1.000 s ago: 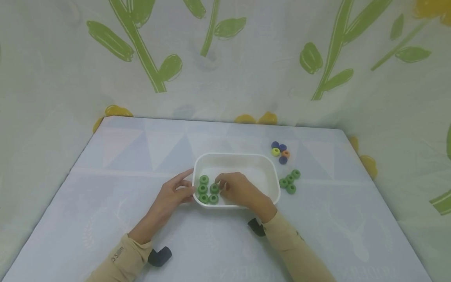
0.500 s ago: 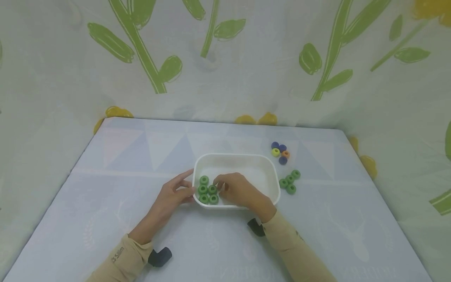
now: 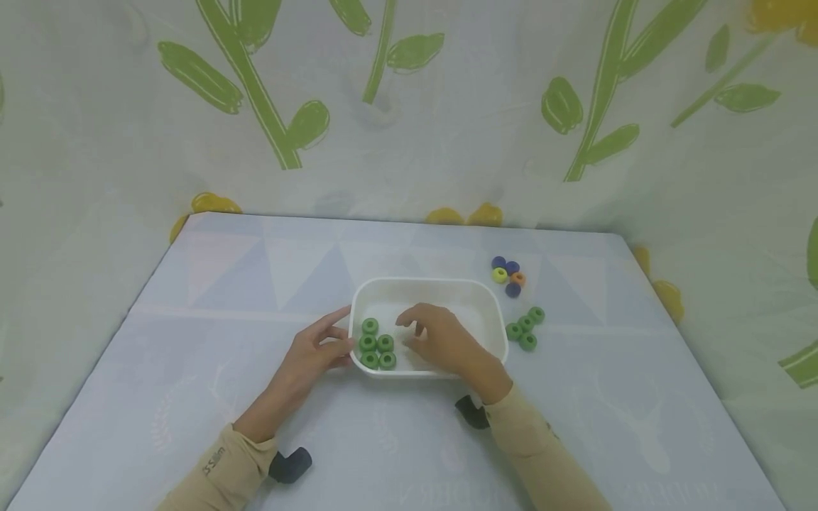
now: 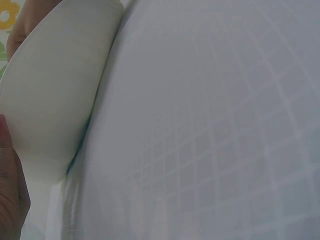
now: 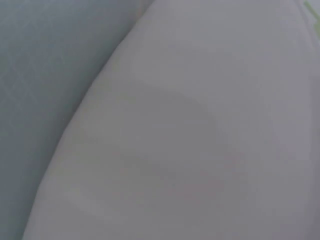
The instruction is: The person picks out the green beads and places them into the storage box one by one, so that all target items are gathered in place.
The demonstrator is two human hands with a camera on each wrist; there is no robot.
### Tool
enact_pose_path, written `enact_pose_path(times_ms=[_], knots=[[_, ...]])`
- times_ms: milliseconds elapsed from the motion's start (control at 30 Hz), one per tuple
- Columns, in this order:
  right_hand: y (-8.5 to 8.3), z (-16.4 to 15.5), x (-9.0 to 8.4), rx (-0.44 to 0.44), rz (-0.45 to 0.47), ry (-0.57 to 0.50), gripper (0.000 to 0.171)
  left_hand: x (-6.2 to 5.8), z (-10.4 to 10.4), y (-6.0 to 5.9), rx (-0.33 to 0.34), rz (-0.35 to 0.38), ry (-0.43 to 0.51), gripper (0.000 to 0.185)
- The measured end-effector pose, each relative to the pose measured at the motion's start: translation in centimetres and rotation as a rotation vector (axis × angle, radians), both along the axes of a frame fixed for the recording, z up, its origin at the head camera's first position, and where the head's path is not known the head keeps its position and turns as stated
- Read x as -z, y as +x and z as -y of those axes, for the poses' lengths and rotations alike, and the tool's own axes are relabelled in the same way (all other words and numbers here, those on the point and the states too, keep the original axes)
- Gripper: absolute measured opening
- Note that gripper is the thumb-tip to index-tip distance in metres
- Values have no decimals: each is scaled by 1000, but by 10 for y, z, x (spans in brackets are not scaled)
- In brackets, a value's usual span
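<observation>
A white plastic tray stands on the table, with several green beads grouped in its left end, two columns side by side. My left hand touches the tray's left side, index finger reaching along the outer wall and thumb lower down. In the left wrist view, a thumb or finger lies against the tray's pale outer wall. Over the tray floor, right of the beads, is my right hand, thumb and index finger apart and nothing between them. The right wrist view shows just blurred tray wall.
More green beads lie on the table close to the tray's right side. Behind them sits a small cluster of dark blue beads, a yellow bead and an orange bead. A patterned cloth hangs behind the table.
My right hand has let go of a green bead, after nudging it left against the others, and has drawn back rightward with its fingers spread. My left hand and the tray stay put.
</observation>
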State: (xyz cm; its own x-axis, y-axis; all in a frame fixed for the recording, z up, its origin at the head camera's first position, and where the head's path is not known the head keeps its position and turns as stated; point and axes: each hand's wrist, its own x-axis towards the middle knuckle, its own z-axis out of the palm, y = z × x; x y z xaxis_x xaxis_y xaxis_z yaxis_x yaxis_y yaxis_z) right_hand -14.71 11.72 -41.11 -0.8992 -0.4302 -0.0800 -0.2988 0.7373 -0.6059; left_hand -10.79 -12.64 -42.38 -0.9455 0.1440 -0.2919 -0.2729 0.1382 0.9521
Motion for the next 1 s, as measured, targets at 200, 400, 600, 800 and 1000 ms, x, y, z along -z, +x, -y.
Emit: enact_pose_path(times_ms=[200, 400, 600, 800, 1000], knots=[[2, -17, -5, 86, -128, -54, 24, 0, 0, 0, -2, 7, -4, 65], [4, -48, -11, 171, -323, -238, 17, 0, 0, 1, -4, 1, -9, 65], [15, -86, -15, 326, -404, -302, 16, 1, 0, 0, 0, -1, -2, 66], [24, -122, 0, 492, -368, -256, 16, 1, 0, 0, -4, 1, -7, 66], [29, -148, 22, 558, -299, -276, 18, 2, 1, -1, 4, 4, -3, 67]])
